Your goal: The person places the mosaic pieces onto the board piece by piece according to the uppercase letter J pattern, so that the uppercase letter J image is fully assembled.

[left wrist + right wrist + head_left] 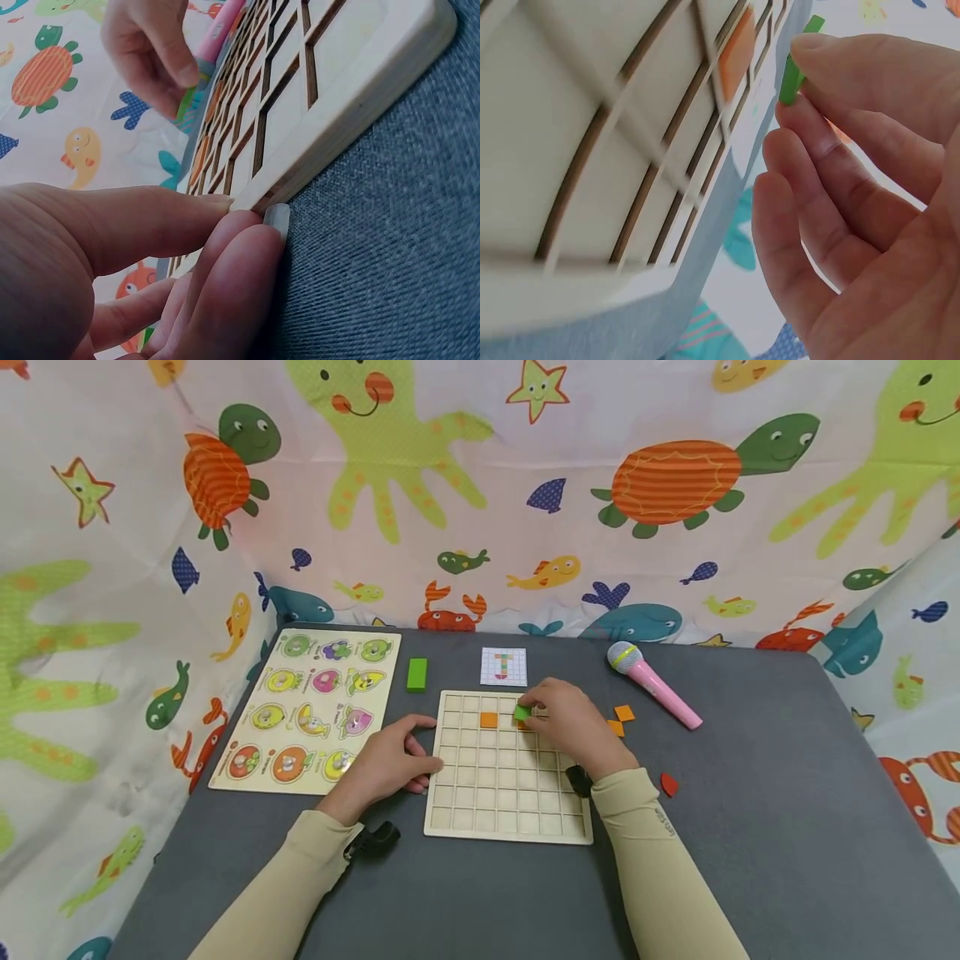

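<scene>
A pale wooden grid board (pixel 483 797) lies on the table between the hands. My left hand (pixel 390 760) is at its left edge; in the left wrist view, thumb and fingertips pinch the rim. My right hand (pixel 566 722) pinches a small green square tile (pixel 522 713) over the board's upper part. That green tile (pixel 791 79) stands tilted between thumb and fingers in the right wrist view, above the board's surface. One orange square tile (pixel 489 720) sits in a cell of an upper row. Another orange piece shows partly beneath the right hand.
A fruit puzzle board (pixel 251 727) lies at left. Behind the grid are a green block (pixel 417 675) and a patterned card (pixel 503 667). To the right lie a pink toy microphone (pixel 663 693), loose orange tiles (pixel 624 712) and a red piece (pixel 669 785). A printed curtain (pixel 487 468) hangs behind.
</scene>
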Demonstrator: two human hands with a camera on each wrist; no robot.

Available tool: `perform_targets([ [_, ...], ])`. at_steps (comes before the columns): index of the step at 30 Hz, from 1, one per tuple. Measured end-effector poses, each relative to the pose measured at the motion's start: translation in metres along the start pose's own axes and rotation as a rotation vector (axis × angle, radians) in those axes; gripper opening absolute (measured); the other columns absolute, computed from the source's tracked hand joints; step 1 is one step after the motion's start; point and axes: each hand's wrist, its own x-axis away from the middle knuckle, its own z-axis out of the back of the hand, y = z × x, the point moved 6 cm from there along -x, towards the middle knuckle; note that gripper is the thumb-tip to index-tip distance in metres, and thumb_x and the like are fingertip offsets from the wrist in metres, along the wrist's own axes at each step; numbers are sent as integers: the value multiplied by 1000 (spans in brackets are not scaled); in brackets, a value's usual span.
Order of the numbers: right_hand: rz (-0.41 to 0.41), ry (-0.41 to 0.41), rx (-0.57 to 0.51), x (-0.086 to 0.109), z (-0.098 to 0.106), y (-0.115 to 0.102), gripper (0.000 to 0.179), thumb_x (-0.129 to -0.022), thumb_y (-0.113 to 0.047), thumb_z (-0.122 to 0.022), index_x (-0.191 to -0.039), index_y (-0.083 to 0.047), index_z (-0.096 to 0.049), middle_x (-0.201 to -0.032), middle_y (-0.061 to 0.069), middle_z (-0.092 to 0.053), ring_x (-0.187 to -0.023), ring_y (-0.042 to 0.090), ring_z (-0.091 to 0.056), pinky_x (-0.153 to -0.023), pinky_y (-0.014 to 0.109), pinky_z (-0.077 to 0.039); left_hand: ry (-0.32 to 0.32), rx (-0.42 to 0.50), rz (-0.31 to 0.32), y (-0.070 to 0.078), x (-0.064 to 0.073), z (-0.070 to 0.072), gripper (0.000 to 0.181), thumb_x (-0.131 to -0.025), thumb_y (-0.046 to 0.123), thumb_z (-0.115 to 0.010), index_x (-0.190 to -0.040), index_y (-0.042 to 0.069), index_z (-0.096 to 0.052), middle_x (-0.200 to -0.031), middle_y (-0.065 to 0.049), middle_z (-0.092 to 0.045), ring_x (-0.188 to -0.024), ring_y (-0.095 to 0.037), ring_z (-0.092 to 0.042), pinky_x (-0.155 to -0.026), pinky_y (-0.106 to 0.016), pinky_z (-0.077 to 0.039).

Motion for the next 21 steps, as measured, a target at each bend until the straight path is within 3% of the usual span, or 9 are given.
perform_targets([
  [11,56,-3,79,-5,-14,-18,23,-99,-13,-79,-121,-8,-80,-117,10,-73,-108,28,-66,-99,45,-62,-8,16,-4,0,2,-8,68,-90,17,-88,-151,19,-58,-94,-10,-68,-65,-19,-75,-62,-32,-66],
  [21,87,-1,81,-12,-17,-20,23,-98,-11,-80,-120,-6,-80,-117,12,-74,-106,28,-66,-99,45,-61,6,-9,-1,1,0,2,68,-90,20,-88,-151,21,-58,-95,-10,-68,-66,-21,-75,-63,-32,-66],
])
